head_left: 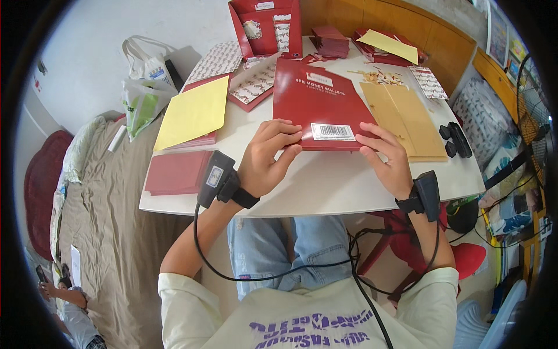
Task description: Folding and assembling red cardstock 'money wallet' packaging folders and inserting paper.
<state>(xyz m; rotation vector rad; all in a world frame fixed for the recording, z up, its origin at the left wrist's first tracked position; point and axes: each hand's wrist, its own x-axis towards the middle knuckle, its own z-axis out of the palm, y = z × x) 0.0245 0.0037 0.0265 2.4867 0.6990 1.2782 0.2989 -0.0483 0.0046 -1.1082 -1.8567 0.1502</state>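
A flat dark red card packet (317, 107) with a white barcode label (333, 132) is in front of me, tilted with its far end over the table. My left hand (270, 154) grips its near left corner, fingers on top and thumb at the near edge. At the near right corner, my right hand (388, 156) holds it with bent fingers on the face. Left of the packet lie a yellow sheet (195, 110) on red packets, a stack of red cards (177, 173) and a patterned sheet (254, 81). Tan card sheets (407, 119) are at its right.
A red display box (265, 29) stands at the back, beside stacked red cards (330, 42). Small scraps (381, 77) and black objects (457, 139) lie to the right. Cables (351, 256) hang from my wrist devices. Another person (75, 308) is at the lower left, by the bed (110, 232).
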